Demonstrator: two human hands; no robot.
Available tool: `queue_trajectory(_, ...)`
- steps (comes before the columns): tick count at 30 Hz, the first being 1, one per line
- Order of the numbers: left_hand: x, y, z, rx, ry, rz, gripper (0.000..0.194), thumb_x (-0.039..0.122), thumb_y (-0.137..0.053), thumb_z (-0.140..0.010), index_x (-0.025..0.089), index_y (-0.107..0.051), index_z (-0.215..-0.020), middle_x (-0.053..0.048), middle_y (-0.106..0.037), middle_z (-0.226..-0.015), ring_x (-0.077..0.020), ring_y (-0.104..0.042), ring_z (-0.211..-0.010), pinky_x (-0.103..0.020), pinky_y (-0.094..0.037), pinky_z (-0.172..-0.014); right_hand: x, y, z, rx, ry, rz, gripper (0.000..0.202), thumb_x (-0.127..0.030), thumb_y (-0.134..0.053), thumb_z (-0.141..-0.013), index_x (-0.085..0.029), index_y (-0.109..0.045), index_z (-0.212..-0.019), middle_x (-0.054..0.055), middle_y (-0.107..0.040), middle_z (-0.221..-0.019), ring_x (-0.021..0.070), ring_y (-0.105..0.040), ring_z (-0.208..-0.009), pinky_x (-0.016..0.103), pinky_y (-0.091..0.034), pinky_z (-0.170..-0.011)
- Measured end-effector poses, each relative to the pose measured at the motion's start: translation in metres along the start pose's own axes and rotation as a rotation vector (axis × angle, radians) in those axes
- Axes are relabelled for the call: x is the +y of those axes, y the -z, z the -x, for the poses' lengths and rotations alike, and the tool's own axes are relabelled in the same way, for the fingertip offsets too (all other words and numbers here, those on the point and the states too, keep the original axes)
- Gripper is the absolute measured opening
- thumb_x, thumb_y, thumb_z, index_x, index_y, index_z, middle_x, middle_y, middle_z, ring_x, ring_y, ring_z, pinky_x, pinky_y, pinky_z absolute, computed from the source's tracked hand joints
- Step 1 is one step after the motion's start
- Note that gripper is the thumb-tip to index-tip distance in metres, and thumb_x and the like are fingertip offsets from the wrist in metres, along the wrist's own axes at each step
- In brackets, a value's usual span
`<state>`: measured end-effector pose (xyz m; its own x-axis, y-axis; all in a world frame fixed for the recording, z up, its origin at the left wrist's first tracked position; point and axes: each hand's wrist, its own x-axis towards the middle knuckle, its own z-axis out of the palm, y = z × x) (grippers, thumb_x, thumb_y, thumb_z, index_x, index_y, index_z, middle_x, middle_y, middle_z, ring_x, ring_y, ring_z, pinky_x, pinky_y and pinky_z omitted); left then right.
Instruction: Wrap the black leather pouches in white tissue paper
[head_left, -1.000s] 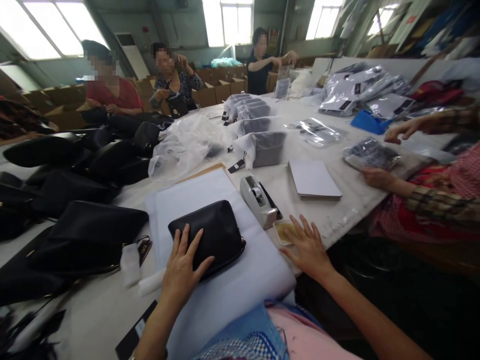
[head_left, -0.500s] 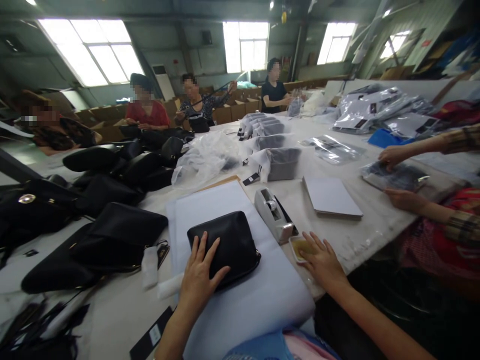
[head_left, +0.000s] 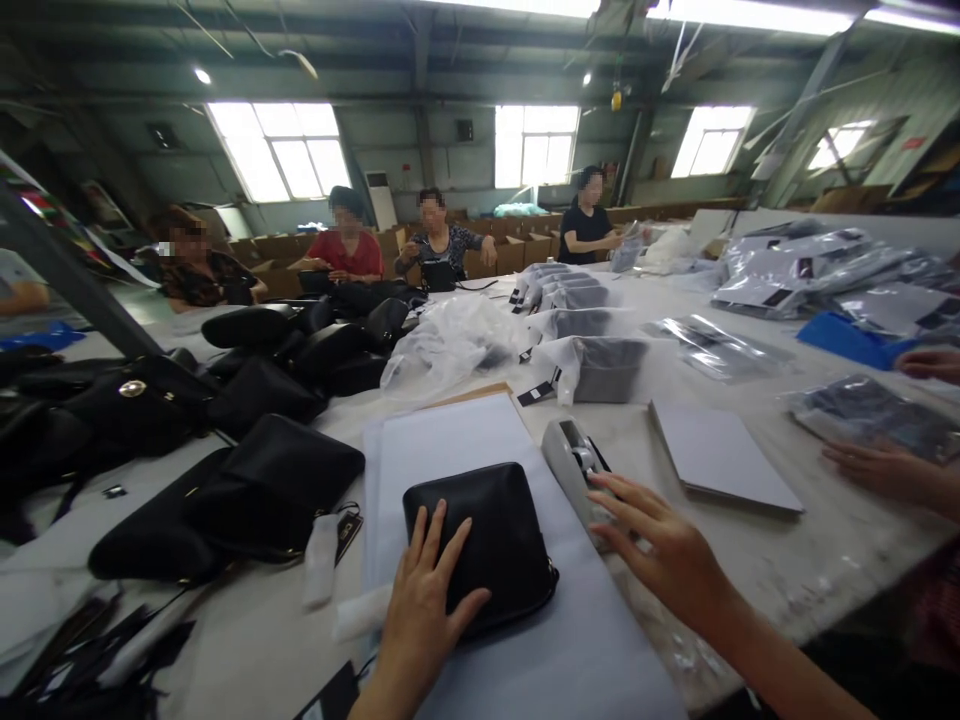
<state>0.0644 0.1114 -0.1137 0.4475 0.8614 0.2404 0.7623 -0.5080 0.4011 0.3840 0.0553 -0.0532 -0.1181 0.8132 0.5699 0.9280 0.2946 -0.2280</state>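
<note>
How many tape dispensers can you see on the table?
1. The grey tape dispenser is at the right edge of the white sheets under the black bag, partly covered by the right hand; others could be hidden.

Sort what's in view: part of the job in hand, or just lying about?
Job in hand, apparently:
black pouch, under the left grip
white sheets beneath it
tape dispenser, by the right grip

Just lying about, likely:
blue item
white stack
bagged pile

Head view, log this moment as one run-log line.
left hand: spread on black pouch | right hand: fingers at tape dispenser, contact unclear | pouch: lying on white sheets
</note>
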Motion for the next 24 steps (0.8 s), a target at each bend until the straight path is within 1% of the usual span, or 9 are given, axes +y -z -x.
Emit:
queue_trajectory(3,0.0,0.001,0.0,-0.008,-0.001,-0.003,0.075,0.033,-0.066,-0.085,0.038,-0.031,-0.151,-0.003,-0.014,-0.165,-0.0354,-0.011,-0.15,-0.059,-0.036,-0.111,-0.01,-0.022,-0.06,-0.058,-0.028,-0.221,0.026,-0.038,-0.058,-0.094,-0.025,-0.07,-0.114,0.004,-0.068,-0.125,0.0215,-0.065,-0.112,0.035,-0.052,-0.101)
queue_trajectory(5,0.001,0.002,0.0,-0.013,-0.001,0.0,0.075,0.034,-0.066,-0.085,0.038,-0.03,-0.151,-0.003,-0.014,-0.165,-0.0353,-0.01,-0.15,-0.059,-0.036,-0.111,-0.007,-0.04,-0.087,-0.11,-0.091,-0.319,0.023,-0.038,-0.058,-0.094,-0.026,-0.072,-0.108,0.002,-0.072,-0.117,0.0211,-0.068,-0.107,0.034,-0.053,-0.098)
queue_trajectory(8,0.002,0.004,0.0,-0.024,0.004,0.008,0.075,0.035,-0.065,-0.086,0.038,-0.029,-0.151,-0.003,-0.013,-0.165,-0.0354,-0.01,-0.15,-0.059,-0.036,-0.111,0.006,-0.062,-0.109,-0.121,-0.185,-0.338,0.024,-0.037,-0.055,-0.094,-0.025,-0.074,-0.104,0.002,-0.074,-0.11,0.0217,-0.069,-0.102,0.034,-0.055,-0.093)
queue_trajectory(10,0.002,0.004,-0.001,-0.032,0.006,0.012,0.075,0.036,-0.065,-0.086,0.038,-0.029,-0.151,-0.003,-0.014,-0.165,-0.0358,-0.011,-0.15,-0.06,-0.036,-0.111,0.015,-0.075,-0.117,-0.16,-0.16,-0.283,0.027,-0.035,-0.052,-0.095,-0.025,-0.073,-0.109,0.003,-0.073,-0.114,0.0223,-0.068,-0.106,0.035,-0.052,-0.097)
queue_trajectory(13,0.002,0.004,-0.001,-0.037,0.017,0.007,0.075,0.036,-0.066,-0.085,0.038,-0.03,-0.151,-0.003,-0.014,-0.165,-0.0365,-0.011,-0.15,-0.061,-0.037,-0.109,0.028,-0.098,-0.128,-0.356,-0.062,-0.085,0.037,-0.034,-0.049,-0.096,-0.022,-0.063,-0.129,0.007,-0.061,-0.135,0.0237,-0.056,-0.125,0.037,-0.043,-0.109)
queue_trajectory(16,0.002,0.004,-0.001,-0.043,0.029,0.0,0.077,0.034,-0.067,-0.084,0.039,-0.03,-0.151,-0.003,-0.014,-0.165,-0.0364,-0.012,-0.15,-0.061,-0.037,-0.11,0.038,-0.132,-0.145,-0.517,-0.028,0.069,0.053,-0.039,-0.054,-0.094,-0.014,-0.051,-0.141,0.014,-0.041,-0.152,0.0283,-0.035,-0.142,0.041,-0.033,-0.116)
queue_trajectory(18,0.002,0.004,0.0,-0.055,0.038,-0.003,0.08,0.033,-0.069,-0.082,0.039,-0.029,-0.151,-0.002,-0.013,-0.165,-0.0362,-0.011,-0.15,-0.06,-0.037,-0.11,0.041,-0.159,-0.16,-0.558,-0.028,0.093,0.06,-0.042,-0.057,-0.093,-0.01,-0.047,-0.143,0.017,-0.032,-0.157,0.0323,-0.024,-0.146,0.044,-0.027,-0.118)
queue_trajectory(20,0.003,0.003,0.001,-0.07,0.047,-0.001,0.083,0.032,-0.07,-0.081,0.039,-0.028,-0.152,-0.002,-0.011,-0.165,-0.0362,-0.011,-0.15,-0.061,-0.037,-0.11,0.042,-0.185,-0.174,-0.588,-0.039,0.119,0.062,-0.044,-0.055,-0.094,-0.01,-0.045,-0.145,0.017,-0.026,-0.159,0.0347,-0.018,-0.148,0.048,-0.024,-0.118)
queue_trajectory(24,0.004,0.0,0.001,-0.066,0.066,0.008,0.09,0.026,-0.074,-0.075,0.039,-0.028,-0.152,-0.002,-0.012,-0.164,-0.0376,-0.013,-0.149,-0.061,-0.038,-0.11,0.04,-0.226,-0.191,-0.603,-0.082,0.169,0.06,-0.042,-0.05,-0.097,-0.008,-0.043,-0.145,0.02,-0.024,-0.159,0.0386,-0.017,-0.147,0.056,-0.022,-0.116)
